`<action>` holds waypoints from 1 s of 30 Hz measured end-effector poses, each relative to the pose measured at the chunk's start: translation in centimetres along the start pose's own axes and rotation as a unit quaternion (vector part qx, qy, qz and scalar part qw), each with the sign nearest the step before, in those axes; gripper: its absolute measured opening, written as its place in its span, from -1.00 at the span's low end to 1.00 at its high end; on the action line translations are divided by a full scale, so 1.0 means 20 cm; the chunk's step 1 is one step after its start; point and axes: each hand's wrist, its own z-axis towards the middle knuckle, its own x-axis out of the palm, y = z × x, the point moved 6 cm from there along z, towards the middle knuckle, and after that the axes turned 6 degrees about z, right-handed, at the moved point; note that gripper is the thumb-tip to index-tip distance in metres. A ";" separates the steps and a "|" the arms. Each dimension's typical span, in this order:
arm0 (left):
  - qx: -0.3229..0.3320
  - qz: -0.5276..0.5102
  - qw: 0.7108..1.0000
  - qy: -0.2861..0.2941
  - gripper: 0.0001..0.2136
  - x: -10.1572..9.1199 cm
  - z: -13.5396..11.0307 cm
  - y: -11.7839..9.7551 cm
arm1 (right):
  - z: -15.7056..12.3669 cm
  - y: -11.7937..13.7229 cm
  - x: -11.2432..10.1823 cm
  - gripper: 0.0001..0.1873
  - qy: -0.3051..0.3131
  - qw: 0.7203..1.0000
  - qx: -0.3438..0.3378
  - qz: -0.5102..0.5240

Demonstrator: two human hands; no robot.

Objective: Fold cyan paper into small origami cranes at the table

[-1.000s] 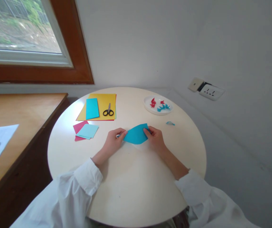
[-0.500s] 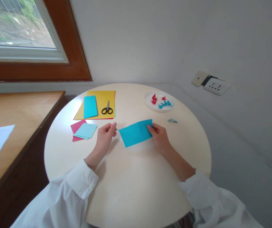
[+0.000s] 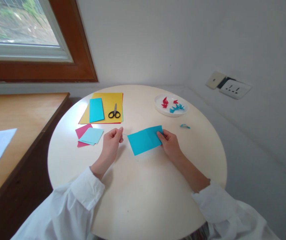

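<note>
The blue sheet is toward twelve o'clock of the worktop's centre. Your right hand's grip pinches its three o'clock end; at nine, your left hand seems clenched on a thin strip. Pinching lightly should spare creases.

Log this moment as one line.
right hand: pinching blue paper | left hand: closed, contents unclear | scissors: on yellow paper

Bare hands, two; bright-blue rectangular paper sheets, two, one near, one far left; black-handled metal scissors, one pair; round white plate, one, far right; curled blue paper scrap, one, right
</note>
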 end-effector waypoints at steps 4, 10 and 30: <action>0.001 -0.011 1.000 -0.015 -0.63 -0.01 0.00 0.01 | 0.00 0.00 0.00 -0.66 -0.008 1.000 0.010 0.002; -0.026 -0.091 0.995 -0.038 -0.67 -0.03 0.01 0.01 | -0.01 0.01 -0.02 -0.65 -0.023 1.000 0.012 0.003; -0.033 0.121 0.959 0.252 -0.72 0.16 -0.09 -0.03 | -0.06 0.05 0.10 -0.67 0.125 0.989 0.026 -0.078</action>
